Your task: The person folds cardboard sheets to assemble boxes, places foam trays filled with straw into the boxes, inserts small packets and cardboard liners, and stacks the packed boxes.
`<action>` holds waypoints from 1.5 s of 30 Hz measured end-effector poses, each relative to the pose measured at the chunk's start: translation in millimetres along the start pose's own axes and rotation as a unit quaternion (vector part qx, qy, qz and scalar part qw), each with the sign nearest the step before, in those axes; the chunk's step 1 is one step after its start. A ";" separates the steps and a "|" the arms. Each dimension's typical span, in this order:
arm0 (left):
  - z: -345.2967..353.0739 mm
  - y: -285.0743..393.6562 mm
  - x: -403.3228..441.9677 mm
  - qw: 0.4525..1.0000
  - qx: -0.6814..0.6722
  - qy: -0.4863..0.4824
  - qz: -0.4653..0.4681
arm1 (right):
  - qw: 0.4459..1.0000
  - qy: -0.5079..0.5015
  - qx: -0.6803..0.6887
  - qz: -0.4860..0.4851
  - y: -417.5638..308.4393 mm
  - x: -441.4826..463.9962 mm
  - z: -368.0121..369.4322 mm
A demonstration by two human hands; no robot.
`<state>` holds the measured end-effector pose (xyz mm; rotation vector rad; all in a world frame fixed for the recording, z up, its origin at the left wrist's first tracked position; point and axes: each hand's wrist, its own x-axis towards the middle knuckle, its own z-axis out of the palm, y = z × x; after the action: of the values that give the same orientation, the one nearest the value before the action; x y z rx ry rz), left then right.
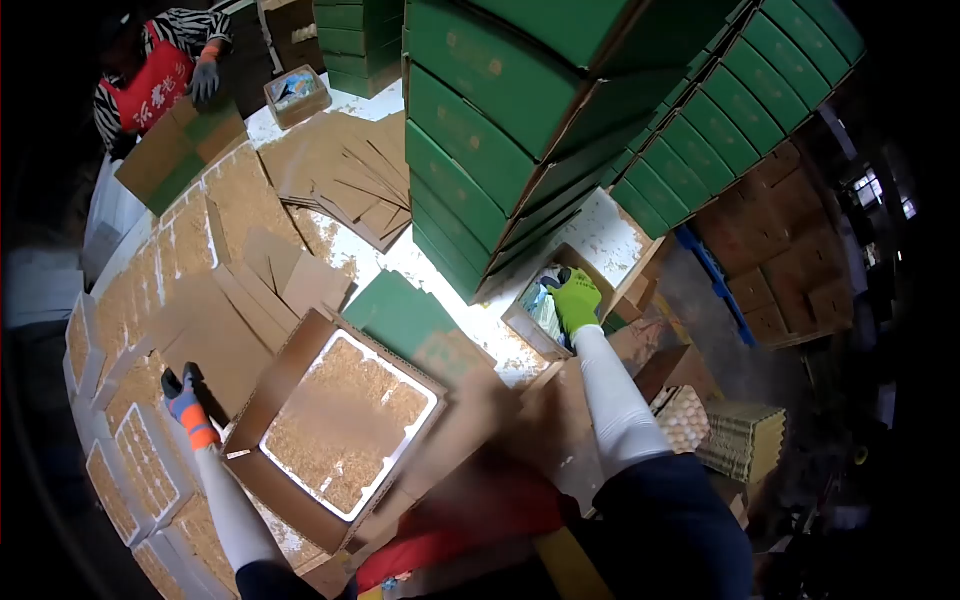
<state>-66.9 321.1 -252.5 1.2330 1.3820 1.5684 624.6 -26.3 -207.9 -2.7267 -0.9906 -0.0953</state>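
Note:
My right hand [575, 300], in a green glove with dark fingertips, reaches into a small cardboard box [535, 330]. Its fingers are bent onto the blue-and-white plastic packets [543, 300] inside, partly hiding them. My left hand [188, 402], in a blue-grey glove with an orange cuff, is beside a brown cardboard flap [215, 340], its fingers apart. Between my arms stands an open carton [285, 495]. In it lies a white foam tray [432, 405] filled with tan, sawdust-like material [340, 415].
Tall stacks of green boxes [470, 130] rise ahead. Filled foam trays [150, 460] line the left, and flat cardboard sheets [335, 170] lie beyond the carton. Egg trays [682, 418] stand at right. A co-worker in a red apron [150, 85] handles a carton at far left.

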 end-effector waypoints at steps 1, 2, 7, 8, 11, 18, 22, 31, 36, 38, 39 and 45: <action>-18.1 9.6 15.4 0.995 0.089 -0.039 0.038 | 1.000 -0.004 0.006 0.003 1.0 -1.3 -0.2; -36.0 17.3 27.0 0.987 0.141 -0.049 0.065 | 1.000 -0.002 0.030 0.000 7.3 -7.0 -3.5; -63.8 78.5 14.4 0.962 0.178 -0.050 0.202 | 0.998 -0.053 0.029 0.009 -5.4 -7.3 -32.7; -66.6 96.0 1.1 0.967 0.178 -0.071 0.169 | 0.999 0.018 -0.038 0.029 4.8 -9.3 -1.1; -66.6 125.2 -44.8 0.960 0.165 -0.091 0.205 | 0.998 -0.068 -0.011 0.014 -13.1 -17.7 -23.2; -31.9 267.8 -163.0 0.911 0.286 -0.044 0.293 | 0.940 0.075 0.331 -0.016 -32.9 -20.5 -83.7; 58.2 362.6 -248.2 0.760 0.431 -0.187 0.448 | 0.796 0.030 0.428 -0.427 -185.4 -94.4 -157.3; 139.4 267.7 -304.4 0.626 0.460 -0.588 0.226 | 0.824 -0.023 0.450 -0.342 -166.6 -55.9 -127.1; 16.3 307.2 -288.4 0.970 0.157 -0.182 -0.025 | 0.673 -0.353 0.617 -0.205 -174.9 -46.0 -114.9; 3.3 266.1 -306.9 0.988 0.155 0.006 -0.022 | 0.652 -0.386 0.557 -0.340 -199.3 -59.0 -97.8; 7.3 231.0 -317.5 0.981 0.190 0.012 0.044 | 0.643 -0.378 0.520 -0.417 -214.6 -79.1 -84.6; 54.8 214.5 -317.7 0.953 0.284 -0.033 0.098 | 0.803 -0.221 0.367 -0.415 -239.3 -97.8 -59.0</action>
<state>99.2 2.4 -108.3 1.7893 1.7804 1.2709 397.6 75.8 -116.6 -1.4811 -1.8065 0.6598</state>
